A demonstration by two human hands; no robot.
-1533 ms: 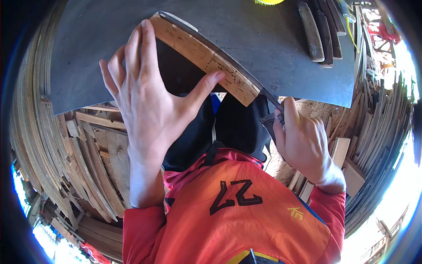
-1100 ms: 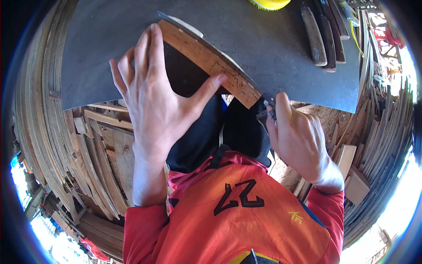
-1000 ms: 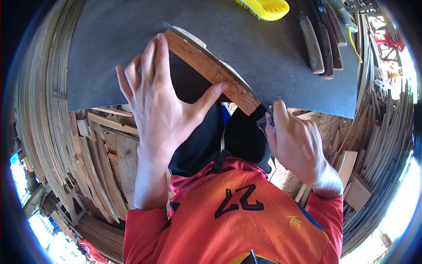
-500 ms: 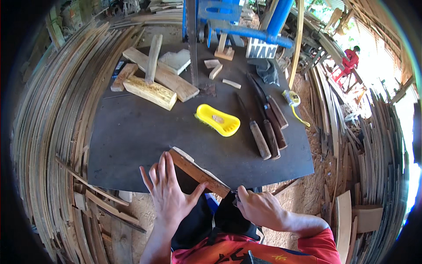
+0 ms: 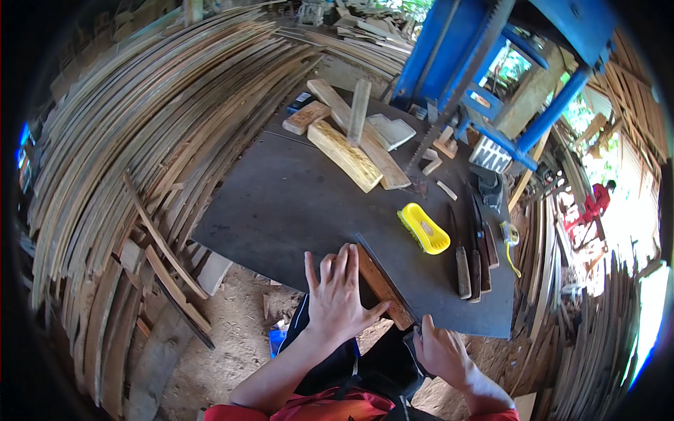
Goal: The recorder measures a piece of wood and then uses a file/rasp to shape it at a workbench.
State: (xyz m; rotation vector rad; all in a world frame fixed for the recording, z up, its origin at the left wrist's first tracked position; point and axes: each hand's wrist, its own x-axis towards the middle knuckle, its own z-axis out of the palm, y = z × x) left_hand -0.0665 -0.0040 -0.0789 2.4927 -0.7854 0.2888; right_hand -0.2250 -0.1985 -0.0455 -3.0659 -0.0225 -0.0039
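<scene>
My left hand (image 5: 338,297) lies flat with fingers spread on a dark sheet piece at the near edge of the dark metal table (image 5: 295,203). Its thumb rests against a narrow wooden strip (image 5: 382,286) that runs diagonally along the piece. My right hand (image 5: 439,351) is at the strip's near end, just off the table edge, fingers closed around a small dark tool that is mostly hidden.
A yellow brush (image 5: 423,229) and several wooden-handled knives (image 5: 472,256) lie right of the strip. Wood blocks (image 5: 344,154) sit at the far side by a blue band saw (image 5: 463,70). Stacked wooden slats (image 5: 126,161) surround the table. A person in red (image 5: 597,207) stands far right.
The view has lifted from a close look at my hands to the whole table. My hands have stayed on the strip and dark piece in much the same pose.
</scene>
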